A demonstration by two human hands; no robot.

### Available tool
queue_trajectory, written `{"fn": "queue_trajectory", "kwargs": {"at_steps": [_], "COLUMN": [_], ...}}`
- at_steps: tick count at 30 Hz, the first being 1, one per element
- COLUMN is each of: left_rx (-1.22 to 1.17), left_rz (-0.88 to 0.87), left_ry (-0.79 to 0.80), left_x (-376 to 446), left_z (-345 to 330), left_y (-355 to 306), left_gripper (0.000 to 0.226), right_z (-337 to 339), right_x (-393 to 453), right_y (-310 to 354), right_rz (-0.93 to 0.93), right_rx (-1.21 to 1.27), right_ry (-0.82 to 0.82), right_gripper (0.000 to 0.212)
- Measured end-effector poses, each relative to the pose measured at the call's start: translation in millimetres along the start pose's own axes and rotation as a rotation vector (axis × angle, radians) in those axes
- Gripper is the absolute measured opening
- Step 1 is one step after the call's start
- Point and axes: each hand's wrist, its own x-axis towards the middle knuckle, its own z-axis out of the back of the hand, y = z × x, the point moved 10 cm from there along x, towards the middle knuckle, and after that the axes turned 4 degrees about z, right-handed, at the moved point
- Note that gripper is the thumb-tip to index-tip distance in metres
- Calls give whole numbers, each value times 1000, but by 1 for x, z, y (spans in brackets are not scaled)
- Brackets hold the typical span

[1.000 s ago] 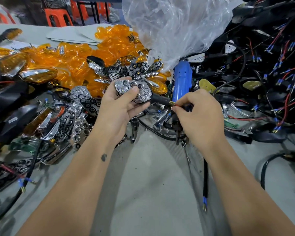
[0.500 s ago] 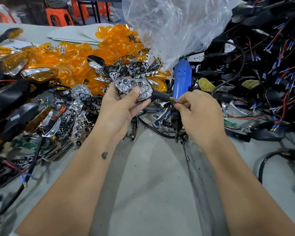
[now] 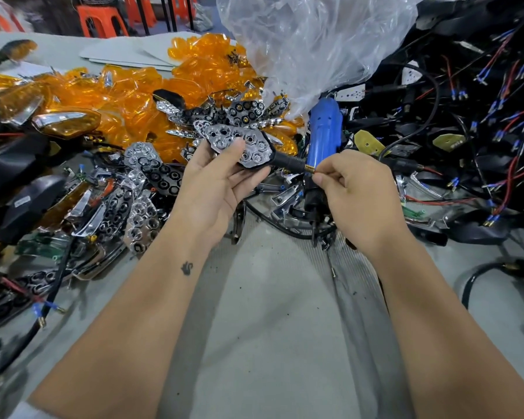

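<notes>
Head view: lamp (image 3: 239, 146) lay just left of blue screwdriver (image 3: 322, 131), stem (image 3: 286, 162) pointing right toward it. Left hand (image 3: 221, 182) gripped lamp, thumb on top; right hand (image 3: 360, 192), nearer stem end, pinched brass tip (image 3: 309, 169).

On my feed, the left hand (image 3: 215, 189) grips a chrome reflector plate (image 3: 239, 143), thumb pressed on its face. Its black stem (image 3: 286, 163) points right, and the right hand (image 3: 357, 198) pinches the brass end (image 3: 309, 169). I see a blue tool (image 3: 324, 131) just behind, orange lenses (image 3: 133, 95) heaped on the left and tangled wiring (image 3: 466, 116) on the right.
</notes>
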Motion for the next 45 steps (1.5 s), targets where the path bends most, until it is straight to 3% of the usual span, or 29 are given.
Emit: {"fn": "queue_trajectory", "kwargs": {"at_steps": [1, 5, 14, 16, 19, 26, 37, 45], "left_rx": [11, -17, -19, -23, 64, 221, 241, 283], "left_rz": [-5, 8, 9, 8, -13, 61, 0, 38], "left_ry": [7, -4, -14, -25, 57, 250, 276, 258], "left_x": [-1, -2, -1, -1, 1, -3, -3, -6], "left_z": [0, -1, 1, 3, -1, -10, -11, -8], "left_y": [-1, 0, 1, 1, -3, -1, -6, -4], "left_gripper": [14, 71, 106, 101, 62, 44, 43, 51], "right_z": [0, 0, 13, 16, 16, 16, 14, 12], "right_x": [0, 1, 1, 0, -1, 1, 4, 1], "right_y": [0, -5, -13, -12, -13, -17, -24, -27], "right_rz": [3, -6, -55, -50, -52, -59, -40, -19], "right_rx": [0, 20, 112, 101, 95, 17, 24, 227], "right_ry": [4, 20, -106, -136, -138, -116, -72, -4], "right_gripper": [12, 12, 12, 9, 8, 6, 13, 21]}}
